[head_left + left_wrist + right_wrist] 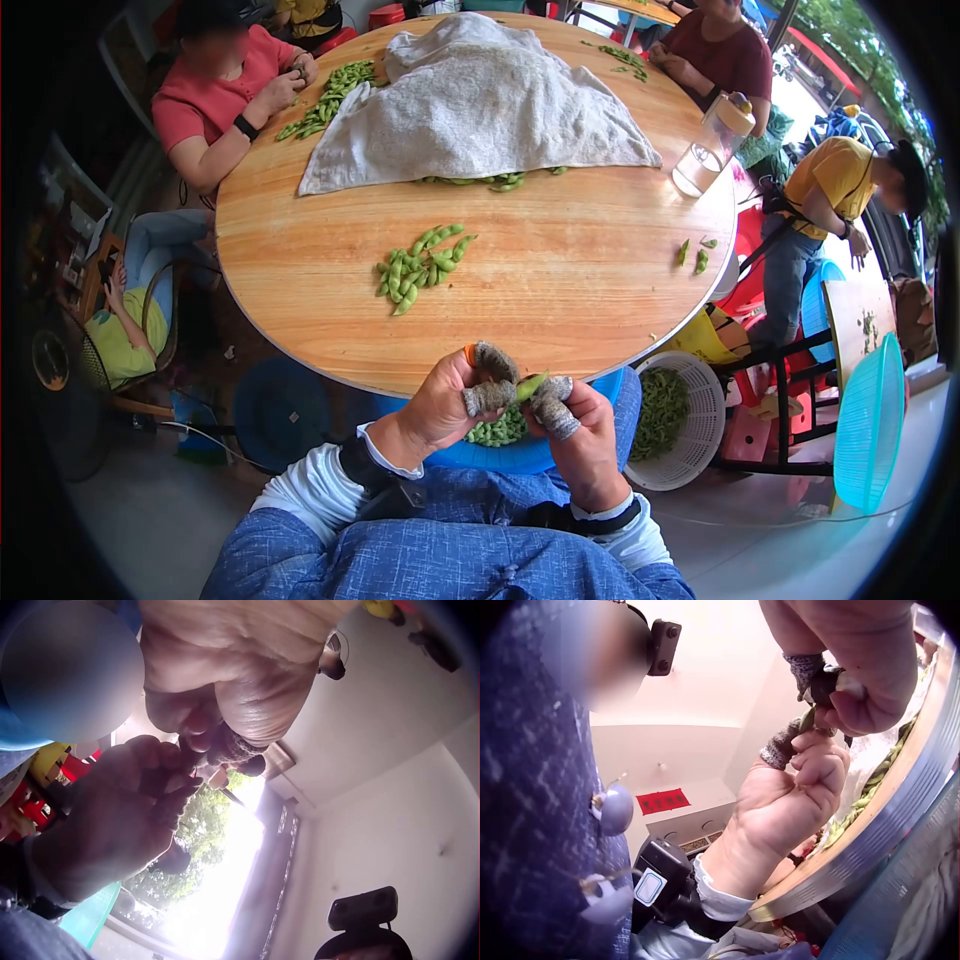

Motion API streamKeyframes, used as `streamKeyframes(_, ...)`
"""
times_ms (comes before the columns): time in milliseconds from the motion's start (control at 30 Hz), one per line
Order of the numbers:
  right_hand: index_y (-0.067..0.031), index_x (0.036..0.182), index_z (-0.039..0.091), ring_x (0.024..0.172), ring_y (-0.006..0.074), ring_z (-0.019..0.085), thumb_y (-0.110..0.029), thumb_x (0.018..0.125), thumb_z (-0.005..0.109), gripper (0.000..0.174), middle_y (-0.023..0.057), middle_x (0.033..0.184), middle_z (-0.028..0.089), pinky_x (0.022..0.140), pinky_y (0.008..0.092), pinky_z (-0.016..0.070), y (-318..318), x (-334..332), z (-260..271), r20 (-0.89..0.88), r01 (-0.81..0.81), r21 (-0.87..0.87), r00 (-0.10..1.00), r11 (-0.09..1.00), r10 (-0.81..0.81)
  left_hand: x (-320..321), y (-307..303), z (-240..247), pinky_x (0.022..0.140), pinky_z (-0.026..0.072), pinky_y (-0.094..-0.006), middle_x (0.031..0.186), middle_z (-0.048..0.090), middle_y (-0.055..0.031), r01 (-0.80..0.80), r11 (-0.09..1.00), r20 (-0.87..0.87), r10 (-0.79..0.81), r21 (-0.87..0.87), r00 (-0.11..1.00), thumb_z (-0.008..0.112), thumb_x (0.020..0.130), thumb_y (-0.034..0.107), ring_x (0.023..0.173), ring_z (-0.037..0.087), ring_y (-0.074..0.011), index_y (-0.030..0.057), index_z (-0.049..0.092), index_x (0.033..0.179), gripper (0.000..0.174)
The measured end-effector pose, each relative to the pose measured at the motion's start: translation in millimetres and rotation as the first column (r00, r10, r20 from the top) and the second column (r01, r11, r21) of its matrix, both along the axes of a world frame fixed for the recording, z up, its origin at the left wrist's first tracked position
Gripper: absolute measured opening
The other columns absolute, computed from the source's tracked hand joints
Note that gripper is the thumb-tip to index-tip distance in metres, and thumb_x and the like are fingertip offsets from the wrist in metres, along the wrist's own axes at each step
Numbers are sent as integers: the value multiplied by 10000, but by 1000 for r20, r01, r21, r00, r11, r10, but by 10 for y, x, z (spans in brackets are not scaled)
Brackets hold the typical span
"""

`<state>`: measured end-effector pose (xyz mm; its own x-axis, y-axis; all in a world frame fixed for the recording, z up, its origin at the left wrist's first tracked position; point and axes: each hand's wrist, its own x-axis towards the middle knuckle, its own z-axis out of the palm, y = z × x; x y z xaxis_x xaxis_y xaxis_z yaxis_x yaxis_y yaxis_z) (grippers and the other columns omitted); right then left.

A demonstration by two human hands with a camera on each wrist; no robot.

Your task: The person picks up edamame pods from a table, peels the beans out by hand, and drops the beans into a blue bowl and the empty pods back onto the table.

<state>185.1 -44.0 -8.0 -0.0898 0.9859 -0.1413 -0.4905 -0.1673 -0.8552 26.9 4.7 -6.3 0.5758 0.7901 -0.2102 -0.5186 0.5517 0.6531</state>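
Observation:
A green edamame pod (530,387) is pinched between both hands just off the table's near edge. My left hand (432,402) holds one end and my right hand (587,445) the other. Grey knitted finger covers (490,398) wrap the thumbs and some fingers of both hands. In the right wrist view the pod (808,718) shows between the fingertips. Below the hands a blue basin (535,457) holds shelled green beans (497,430). A small heap of pods (412,272) lies on the round wooden table (560,280) in front of me.
A white cloth (480,110) covers a mound, with pods peeking out under its edge. A clear bottle (700,165) stands at the table's right. A white basket (705,410) with green contents sits on the floor to the right. Several other people are around.

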Motion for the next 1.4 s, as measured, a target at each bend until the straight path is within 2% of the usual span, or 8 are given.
streamKeyframes(367, -6, 899, 579, 657, 33, 487, -76, 812, 550, 116, -10, 775, 585, 583, 175, 379, 50, -24, 13, -63, -40, -63, 997, 997, 36, -52, 19, -101, 615, 420, -203, 763, 567, -11, 127, 991, 93, -122, -40, 988, 678, 702, 105, 686, 537, -88, 72, 513, 918, 274)
streamKeyframes(567, -1, 893, 577, 682, 44, 509, -61, 812, 545, 106, 4, 787, 596, 607, 182, 400, 56, -3, -70, -21, 13, -26, 1000, 1000, -14, 2, 18, 32, 621, 449, -247, 801, 557, -50, 91, 956, -326, 6, 279, 945, 602, 775, 115, 713, 560, -148, 17, 489, 948, 229)
streamKeyframes(700, 24, 917, 566, 766, 79, 544, -38, 815, 535, 123, 34, 841, 605, 697, 211, 432, 45, -15, 15, 69, 35, 36, 997, 999, -37, -31, -37, 148, 657, 464, -322, 832, 558, -141, 550, 332, -623, 593, 767, 510, 610, 647, 35, 763, 568, -277, 6, 502, 968, 340)
streamKeyframes(800, 34, 940, 556, 801, 96, 552, -35, 818, 533, 142, 47, 872, 605, 733, 225, 437, 36, -18, 14, 76, 18, 82, 997, 997, -24, -56, -93, 91, 685, 462, -351, 862, 558, -161, 695, 177, -600, 675, 697, 430, 574, 605, 0, 782, 557, -320, 0, 504, 992, 394)
streamKeyframes(1000, 27, 922, 551, 766, 87, 535, -57, 809, 552, 141, 29, 842, 593, 698, 215, 425, -17, -58, 18, 40, 47, 121, 998, 992, -52, -2, -125, -60, 668, 450, -281, 864, 570, -88, 287, 535, -529, 377, 794, 760, 545, 773, 71, 758, 559, -195, 4, 515, 974, 215)
streamKeyframes(1200, 34, 927, 554, 780, 84, 535, -62, 801, 573, 160, 26, 851, 593, 711, 216, 430, -20, 2, -38, 145, -21, 133, 989, 991, 1, -73, -47, -111, 600, 428, -238, 724, 539, 1, 209, 940, -387, -93, 270, 917, 505, 834, 72, 644, 485, -86, -4, 521, 893, 97)
streamKeyframes(1300, 31, 909, 558, 766, 83, 532, -48, 788, 581, 146, 29, 839, 592, 698, 219, 428, -16, 22, -46, 196, -61, 149, 980, 987, 31, -86, -50, 12, 579, 421, -226, 694, 539, -4, 303, 907, -530, -109, 294, 841, 525, 815, 66, 619, 483, -78, -8, 523, 858, 86)
streamKeyframes(1400, 21, 882, 567, 730, 104, 537, -17, 750, 594, 140, 55, 794, 590, 660, 234, 429, -40, 0, -23, 355, -97, 175, 934, 980, 29, -22, -113, -46, 551, 410, -228, 666, 532, 0, 215, 707, -504, 226, 673, 834, 540, 797, 74, 593, 465, -70, -7, 525, 831, 89)
